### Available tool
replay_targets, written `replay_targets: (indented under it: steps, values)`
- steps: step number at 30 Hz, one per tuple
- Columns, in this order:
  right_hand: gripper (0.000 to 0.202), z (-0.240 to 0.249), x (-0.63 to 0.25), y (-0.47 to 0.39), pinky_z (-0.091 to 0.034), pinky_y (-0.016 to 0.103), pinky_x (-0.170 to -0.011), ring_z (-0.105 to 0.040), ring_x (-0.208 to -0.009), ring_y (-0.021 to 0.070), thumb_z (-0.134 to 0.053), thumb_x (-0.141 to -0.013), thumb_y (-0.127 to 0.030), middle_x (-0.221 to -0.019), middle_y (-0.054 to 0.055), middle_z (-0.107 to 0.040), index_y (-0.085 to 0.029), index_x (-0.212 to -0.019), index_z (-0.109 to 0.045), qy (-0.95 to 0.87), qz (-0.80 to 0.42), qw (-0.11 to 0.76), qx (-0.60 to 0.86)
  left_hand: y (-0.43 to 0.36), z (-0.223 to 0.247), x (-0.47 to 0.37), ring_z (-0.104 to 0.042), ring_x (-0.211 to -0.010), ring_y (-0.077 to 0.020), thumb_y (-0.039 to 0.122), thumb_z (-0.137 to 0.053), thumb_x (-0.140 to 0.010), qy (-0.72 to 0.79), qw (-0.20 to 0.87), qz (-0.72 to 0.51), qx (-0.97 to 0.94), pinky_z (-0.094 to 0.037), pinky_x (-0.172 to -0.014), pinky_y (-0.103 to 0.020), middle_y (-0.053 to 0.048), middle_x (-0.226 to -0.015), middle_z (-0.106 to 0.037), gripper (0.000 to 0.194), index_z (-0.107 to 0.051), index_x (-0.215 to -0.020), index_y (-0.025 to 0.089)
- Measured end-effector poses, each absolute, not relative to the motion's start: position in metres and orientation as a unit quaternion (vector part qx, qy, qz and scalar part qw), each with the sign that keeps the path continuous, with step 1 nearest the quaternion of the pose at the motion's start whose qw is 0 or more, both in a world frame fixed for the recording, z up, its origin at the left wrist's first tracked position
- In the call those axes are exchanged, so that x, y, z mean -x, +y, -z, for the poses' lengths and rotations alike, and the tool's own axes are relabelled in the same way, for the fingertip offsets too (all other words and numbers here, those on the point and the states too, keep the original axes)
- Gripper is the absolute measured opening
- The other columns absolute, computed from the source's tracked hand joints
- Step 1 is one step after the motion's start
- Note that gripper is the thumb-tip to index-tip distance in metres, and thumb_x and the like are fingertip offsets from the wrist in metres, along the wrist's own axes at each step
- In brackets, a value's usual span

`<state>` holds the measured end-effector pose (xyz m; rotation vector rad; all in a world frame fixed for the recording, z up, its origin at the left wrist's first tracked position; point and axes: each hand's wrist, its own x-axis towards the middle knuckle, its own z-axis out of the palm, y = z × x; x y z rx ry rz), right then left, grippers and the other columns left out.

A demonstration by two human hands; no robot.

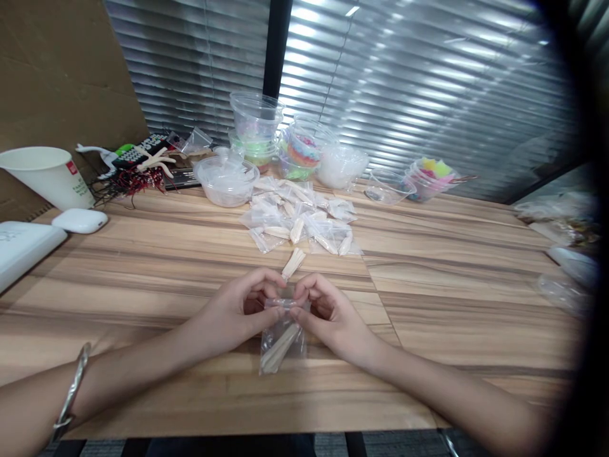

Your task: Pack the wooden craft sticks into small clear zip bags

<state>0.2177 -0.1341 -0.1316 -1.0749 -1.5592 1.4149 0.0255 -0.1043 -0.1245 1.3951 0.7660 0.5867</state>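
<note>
Between both hands hangs a small clear zip bag (301, 343) with a bundle of thin pale wooden sticks (278, 349) inside. My left hand (247, 308) pinches the bag's top edge between thumb and finger on the left. On the right, my right hand (328, 311) pinches the same edge, thumb nearest me. The fingertips sit close together along the bag's mouth; whether it is sealed I cannot tell. Just beyond my fingers lies a loose bundle of pale sticks (294, 261) on the wooden table (451, 273).
A heap of filled clear bags (304, 212) lies farther back. Behind it stand clear plastic tubs (227, 181) and bowls with colourful pieces (304, 152). A paper cup (50, 178), a white case (80, 220) and tangled dark-red strands (143, 181) are at left; plastic packaging (566, 292) lies at right.
</note>
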Motion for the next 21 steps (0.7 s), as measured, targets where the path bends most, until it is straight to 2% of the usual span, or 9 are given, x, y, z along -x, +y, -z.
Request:
replay_targets:
  steps: [7, 12, 18, 21]
  values:
    - [0.024, 0.1344, -0.2183, -0.1374, -0.041, 0.02, -0.069, -0.05, -0.076, 0.0074, -0.057, -0.085, -0.026, -0.084, 0.001, -0.05, -0.02, -0.105, -0.046, -0.647, -0.541, 0.357, 0.401, -0.1041, 0.1269, -0.0237, -0.054, -0.073, -0.0098, 0.026, -0.06, -0.082, 0.319, 0.662, -0.253, -0.629, -0.044, -0.067, -0.022, 0.0, -0.081, -0.054, 0.028, -0.049, -0.105, 0.016]
    - [0.019, 0.1322, -0.2175, -0.1358, -0.042, 0.021, -0.069, -0.053, -0.076, 0.0078, -0.052, -0.088, -0.028, -0.083, 0.001, -0.053, -0.019, -0.104, -0.047, -0.623, -0.557, 0.37, 0.406, -0.1044, 0.1243, -0.0249, -0.057, -0.072, -0.0105, 0.029, -0.061, -0.081, 0.335, 0.665, -0.271, -0.61, -0.046, -0.067, -0.023, 0.0, -0.08, -0.055, 0.029, -0.048, -0.104, 0.015]
    - [0.015, 0.1305, -0.2199, -0.1309, -0.041, 0.018, -0.064, -0.051, -0.069, 0.0058, -0.058, -0.084, -0.025, -0.076, -0.001, -0.051, -0.017, -0.095, -0.05, -0.592, -0.548, 0.413, 0.423, -0.1016, 0.1182, -0.0238, -0.054, -0.069, -0.0089, 0.032, -0.062, -0.08, 0.379, 0.647, -0.279, -0.599, -0.043, -0.06, -0.019, 0.0, -0.081, -0.055, 0.031, -0.051, -0.104, 0.016]
    - [0.014, 0.1293, -0.2222, -0.1298, -0.041, 0.018, -0.063, -0.05, -0.067, 0.0055, -0.058, -0.084, -0.024, -0.072, -0.002, -0.05, -0.017, -0.092, -0.049, -0.583, -0.538, 0.443, 0.417, -0.0984, 0.1199, -0.0228, -0.05, -0.068, -0.0085, 0.038, -0.059, -0.082, 0.402, 0.614, -0.259, -0.629, -0.04, -0.059, -0.018, 0.0, -0.076, -0.054, 0.028, -0.057, -0.092, 0.013]
